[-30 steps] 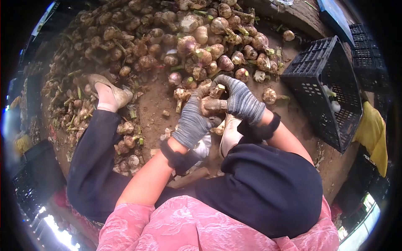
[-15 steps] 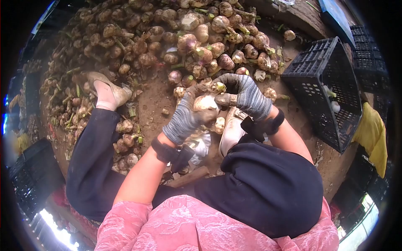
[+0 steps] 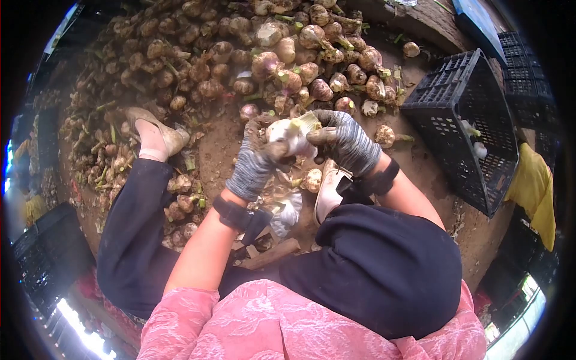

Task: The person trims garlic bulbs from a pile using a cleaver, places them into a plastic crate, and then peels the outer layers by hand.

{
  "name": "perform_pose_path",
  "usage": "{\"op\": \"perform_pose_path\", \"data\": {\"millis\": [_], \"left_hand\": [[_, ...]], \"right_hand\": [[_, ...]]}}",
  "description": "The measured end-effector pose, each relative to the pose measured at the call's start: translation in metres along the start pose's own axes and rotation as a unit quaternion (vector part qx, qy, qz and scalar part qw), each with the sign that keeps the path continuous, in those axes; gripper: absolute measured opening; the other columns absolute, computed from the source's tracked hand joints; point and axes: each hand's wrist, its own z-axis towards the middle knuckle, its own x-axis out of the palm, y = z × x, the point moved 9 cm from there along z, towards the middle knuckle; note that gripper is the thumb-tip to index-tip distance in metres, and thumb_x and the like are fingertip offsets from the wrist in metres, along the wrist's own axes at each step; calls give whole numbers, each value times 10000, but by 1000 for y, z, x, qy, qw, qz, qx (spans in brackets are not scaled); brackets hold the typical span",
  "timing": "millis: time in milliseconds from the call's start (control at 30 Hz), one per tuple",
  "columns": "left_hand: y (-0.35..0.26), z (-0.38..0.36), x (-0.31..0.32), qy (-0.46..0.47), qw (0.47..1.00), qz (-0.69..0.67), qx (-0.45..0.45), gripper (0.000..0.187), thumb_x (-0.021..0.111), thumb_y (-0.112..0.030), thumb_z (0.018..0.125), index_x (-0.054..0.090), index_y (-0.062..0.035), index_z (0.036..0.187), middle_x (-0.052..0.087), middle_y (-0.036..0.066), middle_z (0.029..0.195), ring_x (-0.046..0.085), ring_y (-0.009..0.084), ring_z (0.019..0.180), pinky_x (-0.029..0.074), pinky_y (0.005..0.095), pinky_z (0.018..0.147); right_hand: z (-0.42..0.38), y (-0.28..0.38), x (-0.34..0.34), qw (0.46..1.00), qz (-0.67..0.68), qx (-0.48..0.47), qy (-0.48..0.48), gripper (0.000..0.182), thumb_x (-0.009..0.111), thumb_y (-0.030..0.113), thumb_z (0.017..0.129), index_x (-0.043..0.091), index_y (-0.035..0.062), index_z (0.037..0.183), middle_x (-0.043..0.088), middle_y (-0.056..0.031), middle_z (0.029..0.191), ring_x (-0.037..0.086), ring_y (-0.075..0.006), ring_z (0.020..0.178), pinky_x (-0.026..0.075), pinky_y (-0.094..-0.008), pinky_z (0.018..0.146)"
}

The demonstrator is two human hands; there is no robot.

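Both hands wear grey gloves with dirty fingertips and meet at the middle of the view. My left hand (image 3: 257, 157) is closed around a whitish garlic bulb (image 3: 288, 137). My right hand (image 3: 349, 141) pinches the pale husk and stem at the bulb's right side. Beyond the hands lies a large pile of brown, soil-covered garlic bulbs (image 3: 210, 60). White peeled skins or bulbs (image 3: 288, 213) rest on the ground below my left hand, partly blurred in outline.
On the right a black plastic crate (image 3: 432, 108) lies tipped, with a few white bulbs inside, and a yellow cloth (image 3: 533, 192) hangs by it. A wooden piece (image 3: 270, 255) lies between the legs. More black crates (image 3: 51, 252) stand at the lower left.
The bulb between my hands has turned, and its brown outer skin has given way to a whiter surface with a peeled-back husk. My right hand has shifted slightly left and down.
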Motion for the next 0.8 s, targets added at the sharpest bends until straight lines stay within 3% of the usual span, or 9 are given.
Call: {"op": "perform_pose_path", "data": {"millis": [67, 167, 267, 400, 467, 600, 667, 733, 800], "left_hand": [[0, -7, 13, 63, 975, -183, -111, 649, 678, -383, 748, 360, -36, 1195, 524, 84, 1074, 561, 181, 895, 499, 282, 790], [-8, -9, 25, 38, 963, -204, -174, 663, 677, -325, 744, 347, -32, 1239, 550, 77, 1042, 575, 173, 862, 507, 276, 739], [-2, -6, 17, 23, 992, -69, -100, 623, 683, -214, 728, 374, -40, 1241, 572, 74, 989, 586, 169, 839, 520, 282, 684], [-3, -6, 16, 38, 981, -139, -129, 531, 651, -95, 711, 441, -33, 1195, 553, 74, 1036, 581, 174, 884, 512, 281, 730], [-11, -2, 20, 64, 987, -120, -87, 523, 643, -73, 697, 453, -32, 1183, 551, 75, 1039, 585, 165, 847, 517, 275, 689], [-15, -9, 21, 68, 986, -96, -114, 536, 668, -93, 673, 478, -26, 1170, 596, 43, 930, 586, 152, 851, 507, 265, 739], [-8, -13, 18, 112, 983, 7, -142, 579, 693, -126, 650, 479, -13, 1175, 609, 40, 929, 580, 153, 891, 490, 271, 791], [-40, -7, 19, 78, 997, -24, -5, 632, 726, -165, 635, 469, -4, 1190, 611, 66, 982, 581, 176, 928, 482, 307, 826], [-35, -7, 14, 81, 996, -12, -42, 698, 773, -202, 606, 464, -10, 1202, 590, 84, 1061, 574, 202, 971, 466, 347, 871]], "right_hand": [[-2, 1, 8, 998, 35, 2, 43, 286, 582, 62, 771, 562, -10, 1047, 612, -50, 916, 593, -118, 790, 495, -246, 684], [2, -4, 15, 989, 137, 9, 63, 299, 565, 48, 764, 547, -31, 1052, 619, -72, 926, 606, -124, 768, 501, -241, 612], [3, -7, 14, 988, 115, 23, 102, 276, 580, 50, 752, 554, -25, 1016, 622, -76, 880, 611, -145, 712, 503, -248, 580], [12, -12, -12, 997, 71, -12, 39, 245, 601, 47, 728, 561, -4, 964, 621, -80, 832, 609, -161, 658, 500, -252, 541], [13, -9, -21, 985, 165, -50, -7, 222, 599, 28, 705, 561, 12, 923, 615, -81, 827, 603, -170, 661, 503, -268, 555], [12, 3, -11, 967, 226, -104, 50, 247, 519, 69, 748, 557, -24, 974, 606, -84, 889, 591, -170, 815, 481, -265, 748], [11, 8, -29, 961, 252, -118, 5, 251, 526, 47, 736, 554, -18, 977, 602, -77, 878, 597, -171, 792, 507, -294, 722], [9, 10, -43, 951, 277, -132, -37, 260, 533, 25, 723, 550, -12, 980, 598, -69, 866, 602, -172, 770, 533, -323, 696], [6, 3, -46, 971, 200, -106, -75, 302, 537, 22, 726, 534, -16, 1025, 591, -65, 862, 604, -167, 781, 544, -315, 685]]}}
